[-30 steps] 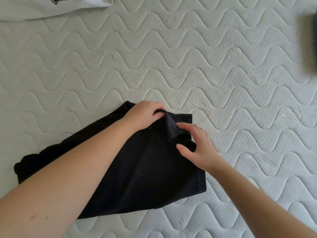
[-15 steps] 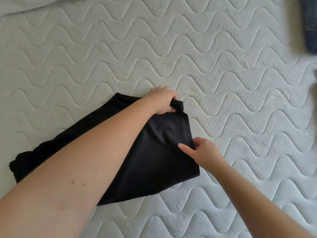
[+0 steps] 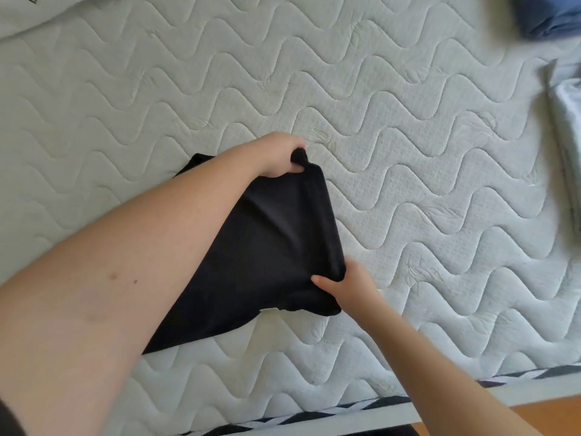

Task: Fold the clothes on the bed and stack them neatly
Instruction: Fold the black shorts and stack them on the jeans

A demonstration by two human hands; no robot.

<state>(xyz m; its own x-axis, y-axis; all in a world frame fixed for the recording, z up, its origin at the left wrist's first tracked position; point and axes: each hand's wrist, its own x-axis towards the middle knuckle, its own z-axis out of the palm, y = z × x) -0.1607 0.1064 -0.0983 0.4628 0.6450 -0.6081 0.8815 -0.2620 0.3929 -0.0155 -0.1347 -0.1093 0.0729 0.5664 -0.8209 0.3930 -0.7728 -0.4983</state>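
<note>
A quilted mattress (image 3: 408, 152) carries a black garment (image 3: 267, 247) near its front edge. The left hand (image 3: 279, 158) grips the garment's far corner, the right hand (image 3: 345, 287) pinches its near corner. Blue clothes (image 3: 550, 14) sit at the far right corner.

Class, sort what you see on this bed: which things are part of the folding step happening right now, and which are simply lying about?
In the job:
- black garment
- left hand, gripping its far corner
- right hand, gripping its near corner

Lying about:
- blue clothing, top right
- pale folded fabric, right edge
- white printed garment, top left
- mattress, beneath everything
</note>
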